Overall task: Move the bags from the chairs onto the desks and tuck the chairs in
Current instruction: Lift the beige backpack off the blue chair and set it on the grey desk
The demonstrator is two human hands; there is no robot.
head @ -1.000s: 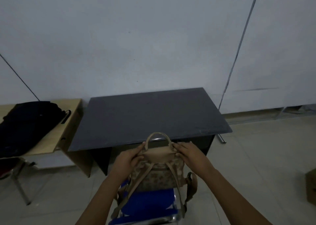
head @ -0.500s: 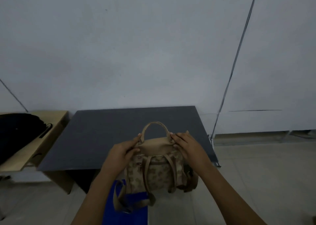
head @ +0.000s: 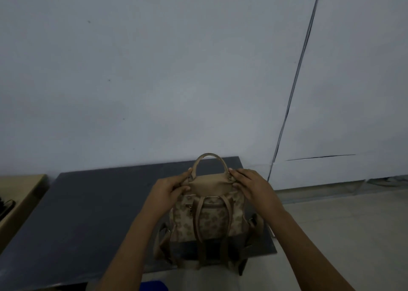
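Holding bag [head: 208, 215] upright over desk [head: 92, 213] front-right corner | left hand [head: 170, 188], right hand [head: 250, 183] both pinching top flap | lowering straight down likely next

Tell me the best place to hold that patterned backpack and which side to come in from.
Grip the patterned backpack at its top corners, where the arched carry handle is anchored, coming from above on both sides, as the left hand and right hand do. It stands upright over the dark desk with straps dangling, so the stiff top flap probably gives the firmest, most balanced hold.
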